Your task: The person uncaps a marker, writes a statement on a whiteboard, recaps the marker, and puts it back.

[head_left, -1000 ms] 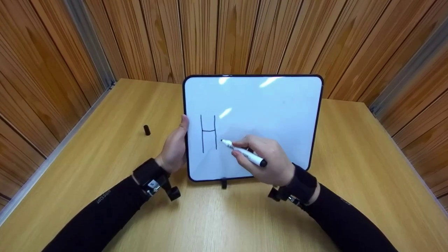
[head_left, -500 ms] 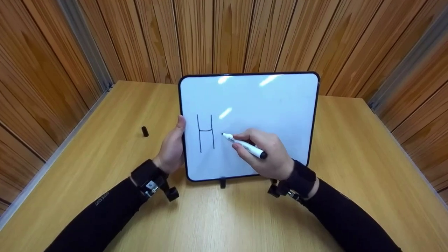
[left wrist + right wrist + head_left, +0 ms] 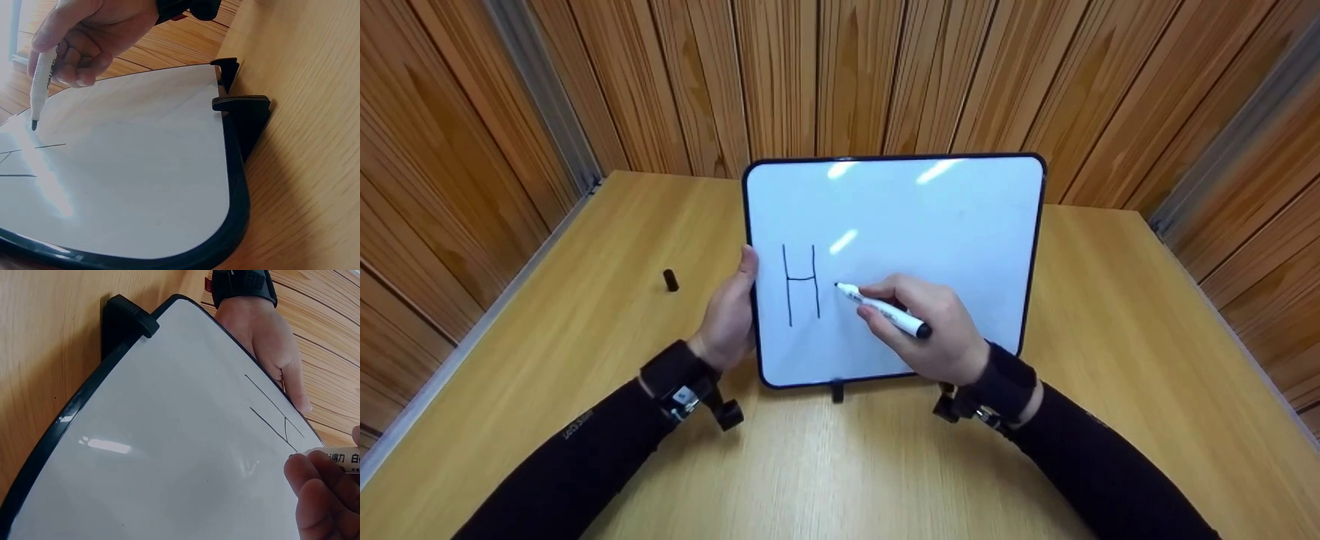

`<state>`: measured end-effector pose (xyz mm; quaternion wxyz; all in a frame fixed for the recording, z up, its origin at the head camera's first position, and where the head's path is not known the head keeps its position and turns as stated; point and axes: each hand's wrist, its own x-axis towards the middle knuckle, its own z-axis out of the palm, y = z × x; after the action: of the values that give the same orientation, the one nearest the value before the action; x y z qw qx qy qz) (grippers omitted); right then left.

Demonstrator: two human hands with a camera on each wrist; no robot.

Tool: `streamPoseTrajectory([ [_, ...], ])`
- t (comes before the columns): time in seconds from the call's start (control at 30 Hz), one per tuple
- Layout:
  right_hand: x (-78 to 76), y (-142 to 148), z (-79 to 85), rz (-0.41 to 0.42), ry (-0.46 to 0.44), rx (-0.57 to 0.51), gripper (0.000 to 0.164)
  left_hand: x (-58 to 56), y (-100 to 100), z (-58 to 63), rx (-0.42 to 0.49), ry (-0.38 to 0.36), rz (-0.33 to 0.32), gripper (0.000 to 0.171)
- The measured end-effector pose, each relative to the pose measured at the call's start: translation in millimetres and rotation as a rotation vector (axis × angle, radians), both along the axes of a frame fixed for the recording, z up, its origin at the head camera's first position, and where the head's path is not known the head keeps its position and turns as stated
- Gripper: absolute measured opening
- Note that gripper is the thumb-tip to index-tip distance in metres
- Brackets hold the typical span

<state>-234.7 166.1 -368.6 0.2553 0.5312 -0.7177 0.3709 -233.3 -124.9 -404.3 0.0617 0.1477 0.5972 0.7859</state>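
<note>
A whiteboard with a black frame leans upright in a stand, and a black letter H is drawn on its left part. My left hand grips the board's left edge, its thumb along the frame and its other fingers hidden behind. My right hand pinches a white marker with a black end between thumb and fingers. The uncapped black tip points at the board just right of the H, near crossbar height. In the left wrist view the marker slants down toward the white surface.
A black marker cap stands on the wooden table left of the board. Small black stand feet hold the board's lower edge. Wood-panelled walls enclose the table at the back and sides.
Over the past second my right hand has raised the marker tip slightly beside the H. The board and left hand appear shifted a little left in view. The H looks the same.
</note>
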Motion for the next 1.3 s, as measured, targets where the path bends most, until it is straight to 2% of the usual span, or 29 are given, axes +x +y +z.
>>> streamPoseTrajectory([
  [0.57,0.7,-4.9,-4.1,0.014,0.001,0.029,0.021,1.8,-0.3,1.3,0.016,-0.009,-0.012,0.077],
  [0.9,1.5,-3.5,-4.3,-0.013,-0.004,0.039,0.019,0.7,0.2,0.1,0.025,0.004,-0.014,0.082],
  [1.3,1.6,1.9,-0.6,-0.058,-0.037,0.038,0.01,-0.3,0.3,-1.2,0.008,0.002,-0.012,0.08],
])
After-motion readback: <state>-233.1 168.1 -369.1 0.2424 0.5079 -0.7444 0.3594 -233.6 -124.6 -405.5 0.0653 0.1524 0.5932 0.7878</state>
